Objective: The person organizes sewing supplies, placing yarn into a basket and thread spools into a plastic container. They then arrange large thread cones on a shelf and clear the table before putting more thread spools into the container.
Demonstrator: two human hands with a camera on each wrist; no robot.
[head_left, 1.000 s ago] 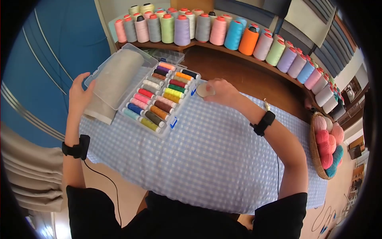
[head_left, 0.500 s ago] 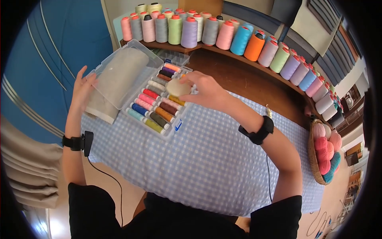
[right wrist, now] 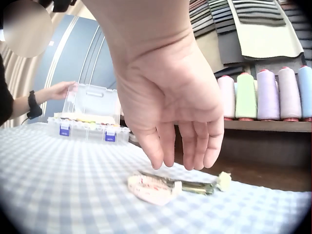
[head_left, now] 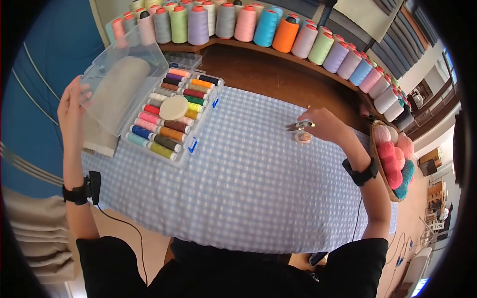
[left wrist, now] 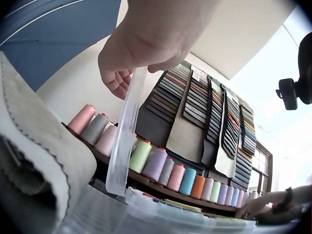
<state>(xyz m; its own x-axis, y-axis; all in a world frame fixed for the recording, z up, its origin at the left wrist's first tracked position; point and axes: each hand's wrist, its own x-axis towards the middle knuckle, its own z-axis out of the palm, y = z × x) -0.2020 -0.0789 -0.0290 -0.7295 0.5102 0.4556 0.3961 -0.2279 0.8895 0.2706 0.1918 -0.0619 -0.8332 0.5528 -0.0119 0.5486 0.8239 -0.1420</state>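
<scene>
My left hand [head_left: 71, 102] grips the raised clear lid [head_left: 107, 82] of a plastic thread box [head_left: 185, 158] by its edge; in the left wrist view, fingers and thumb lie on either side of it. Rows of small colourful thread spools [head_left: 172, 134] fill the box. A round cream disc [head_left: 174, 108] rests on top of them. My right hand [head_left: 325, 126] hangs over small thread snips [right wrist: 195, 187] and a rolled pale tape measure [right wrist: 153, 190] on the checked cloth. In the right wrist view its fingers point down, fingertips just above the snips, holding nothing.
Large thread cones [head_left: 246, 25] line the curved wooden shelf at the back. A basket of yarn balls [head_left: 395, 156] stands at the right edge. Beige fabric [head_left: 102, 136] lies under the lid, and another clear case [head_left: 186, 60] sits behind the box.
My right hand has carried the cream disc left onto the spools, let go of it, and moved right to the snips and tape measure. The left hand stays at the lid.
</scene>
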